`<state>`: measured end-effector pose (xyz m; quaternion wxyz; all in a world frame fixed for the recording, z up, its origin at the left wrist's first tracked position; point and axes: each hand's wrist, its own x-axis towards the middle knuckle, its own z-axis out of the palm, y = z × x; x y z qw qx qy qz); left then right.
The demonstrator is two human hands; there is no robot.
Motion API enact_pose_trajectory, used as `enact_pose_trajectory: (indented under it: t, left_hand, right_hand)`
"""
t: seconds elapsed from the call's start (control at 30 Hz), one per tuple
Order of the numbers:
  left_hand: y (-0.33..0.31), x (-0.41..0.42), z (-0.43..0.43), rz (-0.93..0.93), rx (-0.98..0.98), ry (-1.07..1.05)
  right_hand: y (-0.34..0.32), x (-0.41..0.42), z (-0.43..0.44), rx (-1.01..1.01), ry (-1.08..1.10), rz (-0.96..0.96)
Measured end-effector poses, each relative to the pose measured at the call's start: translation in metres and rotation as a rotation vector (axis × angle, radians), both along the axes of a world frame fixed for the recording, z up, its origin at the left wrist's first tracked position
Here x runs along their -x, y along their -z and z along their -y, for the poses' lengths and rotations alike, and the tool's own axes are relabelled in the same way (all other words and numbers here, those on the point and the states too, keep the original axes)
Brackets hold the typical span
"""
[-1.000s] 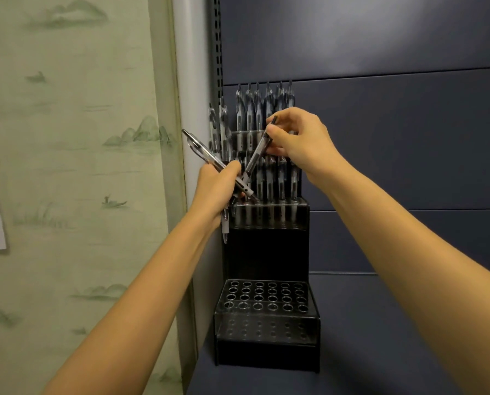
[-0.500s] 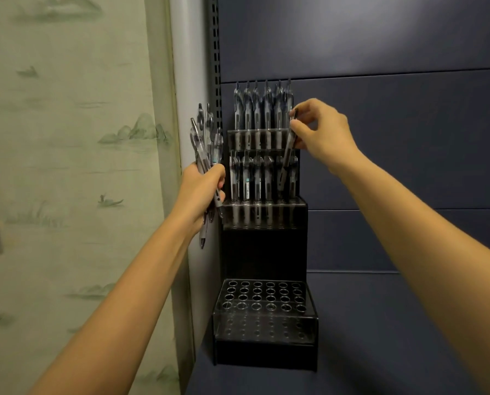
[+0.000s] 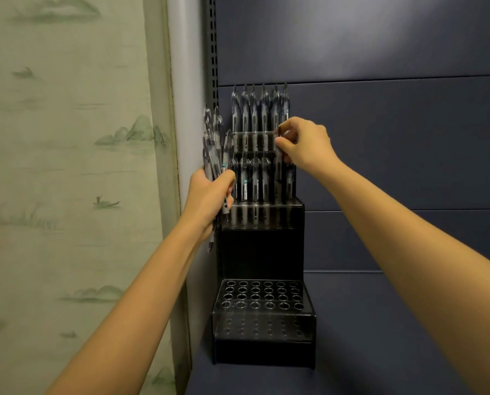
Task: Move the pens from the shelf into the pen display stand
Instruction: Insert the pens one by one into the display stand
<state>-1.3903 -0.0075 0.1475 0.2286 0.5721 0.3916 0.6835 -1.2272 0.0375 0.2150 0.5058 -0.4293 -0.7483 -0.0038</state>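
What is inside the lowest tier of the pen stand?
Only empty holes show in the lowest tier; nothing stands in them. The black base below hides its own inside.

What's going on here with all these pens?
A person is filling a black tiered pen display stand that stands on a dark blue shelf. The left hand grips a bundle of pens beside the stand. The right hand pinches a single pen near the right end of the lower pen row. Both upper rows hold upright pens; the front tier has only empty holes.
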Motion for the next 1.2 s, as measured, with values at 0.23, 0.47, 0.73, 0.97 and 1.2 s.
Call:
enact_pose_trajectory:
  t: [0.23,0.47,0.73,0.97,1.2]
  left_hand:
    - [0.009,-0.004,0.005,0.006,0.028,0.035]
    - [0.015,-0.006,0.01,0.007,0.033,0.064]
    - [0.019,-0.013,0.014,0.006,0.071,0.084]
    - [0.017,-0.017,0.016,0.013,0.078,0.127]
    - [0.013,-0.018,0.012,-0.021,0.051,0.154]
  right_hand:
    - [0.023,0.001,-0.005,0.126,-0.009,0.053]
    - [0.03,0.002,0.0,-0.025,0.125,0.025]
    - [0.026,0.023,0.041,0.046,-0.203,-0.011]
    - [0.027,0.028,0.038,0.222,-0.366,-0.073]
    - [0.021,0.029,0.034,0.199,-0.406,-0.219]
